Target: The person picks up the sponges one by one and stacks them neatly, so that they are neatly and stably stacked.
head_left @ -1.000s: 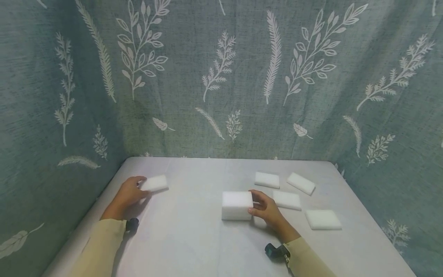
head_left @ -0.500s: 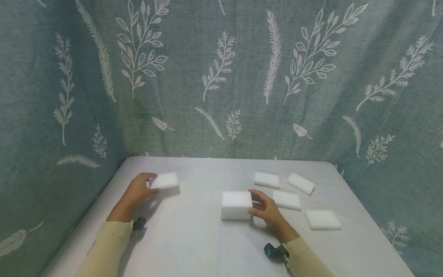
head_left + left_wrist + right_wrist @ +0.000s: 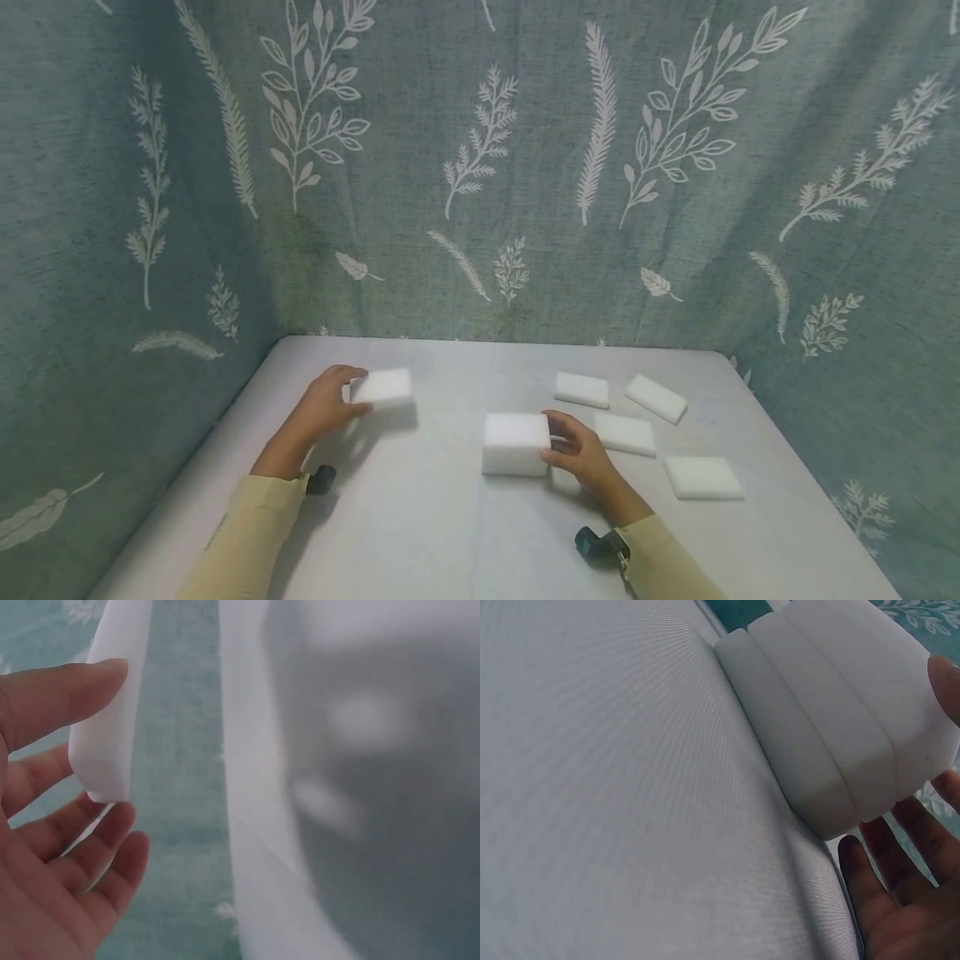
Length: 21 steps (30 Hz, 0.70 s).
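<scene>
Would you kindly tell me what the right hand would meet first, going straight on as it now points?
The right hand would first meet the stack of three white blocks, which it grips; beyond that, depth is unclear.

- I count four loose white blocks.
- One held block.
- One stack: three blocks, I think, its far side hidden.
- One left hand, one right hand.
- Two dark wrist devices.
- One worktop.
</scene>
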Motion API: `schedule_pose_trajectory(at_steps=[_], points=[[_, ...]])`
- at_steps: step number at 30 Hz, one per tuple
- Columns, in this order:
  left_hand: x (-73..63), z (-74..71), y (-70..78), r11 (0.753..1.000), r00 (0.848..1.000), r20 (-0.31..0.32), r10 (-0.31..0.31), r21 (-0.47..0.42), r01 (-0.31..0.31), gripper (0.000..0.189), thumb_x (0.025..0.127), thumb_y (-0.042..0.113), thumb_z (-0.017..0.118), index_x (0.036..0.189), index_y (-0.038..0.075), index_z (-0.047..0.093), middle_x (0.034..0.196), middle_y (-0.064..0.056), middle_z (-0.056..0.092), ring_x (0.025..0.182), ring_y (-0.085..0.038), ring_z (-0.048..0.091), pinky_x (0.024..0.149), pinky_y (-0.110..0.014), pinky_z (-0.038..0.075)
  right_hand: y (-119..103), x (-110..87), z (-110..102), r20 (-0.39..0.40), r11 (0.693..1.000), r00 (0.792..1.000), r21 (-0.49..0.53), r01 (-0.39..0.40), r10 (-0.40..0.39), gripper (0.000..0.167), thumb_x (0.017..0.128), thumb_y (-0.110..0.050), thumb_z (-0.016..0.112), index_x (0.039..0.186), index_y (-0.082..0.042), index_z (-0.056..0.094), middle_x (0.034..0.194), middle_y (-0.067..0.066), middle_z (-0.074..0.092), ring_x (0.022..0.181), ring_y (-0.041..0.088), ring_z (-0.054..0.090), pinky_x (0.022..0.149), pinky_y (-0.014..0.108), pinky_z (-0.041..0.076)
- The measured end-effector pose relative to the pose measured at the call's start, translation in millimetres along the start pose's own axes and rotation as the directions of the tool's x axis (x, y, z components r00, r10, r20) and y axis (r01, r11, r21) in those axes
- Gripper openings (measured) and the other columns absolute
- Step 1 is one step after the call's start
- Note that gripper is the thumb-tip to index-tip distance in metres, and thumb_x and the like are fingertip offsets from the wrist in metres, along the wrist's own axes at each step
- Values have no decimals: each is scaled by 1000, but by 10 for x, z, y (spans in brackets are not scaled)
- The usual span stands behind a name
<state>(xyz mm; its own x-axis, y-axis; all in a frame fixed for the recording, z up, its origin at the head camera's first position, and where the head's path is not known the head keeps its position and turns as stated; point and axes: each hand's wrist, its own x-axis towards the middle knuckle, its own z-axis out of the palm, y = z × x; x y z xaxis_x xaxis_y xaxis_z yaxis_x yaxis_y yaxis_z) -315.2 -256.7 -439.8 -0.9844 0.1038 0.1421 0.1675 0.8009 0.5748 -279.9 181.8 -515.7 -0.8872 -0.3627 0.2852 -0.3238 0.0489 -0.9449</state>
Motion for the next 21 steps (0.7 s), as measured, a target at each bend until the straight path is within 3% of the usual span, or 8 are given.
schedule_pose_trajectory(at_steps=[7,21], points=[[-7,46,166,996,996,30,84,-7,-84,64,80,23,81,134,0,54,137,-24,47,115,-43,53,91,-55,47,5,-2,0,8,1000,1000,24,-5,5,65,82,1,73,139,7,42,135,30,47,126,46,45,101,41,43],[-69,182,347,988,989,9,148,-42,-148,62,78,24,83,130,2,58,132,-17,53,115,-37,54,90,-50,49,-26,-11,33,-14,1000,1000,-15,17,-17,63,84,3,71,139,10,42,134,31,48,125,47,44,100,40,44]])
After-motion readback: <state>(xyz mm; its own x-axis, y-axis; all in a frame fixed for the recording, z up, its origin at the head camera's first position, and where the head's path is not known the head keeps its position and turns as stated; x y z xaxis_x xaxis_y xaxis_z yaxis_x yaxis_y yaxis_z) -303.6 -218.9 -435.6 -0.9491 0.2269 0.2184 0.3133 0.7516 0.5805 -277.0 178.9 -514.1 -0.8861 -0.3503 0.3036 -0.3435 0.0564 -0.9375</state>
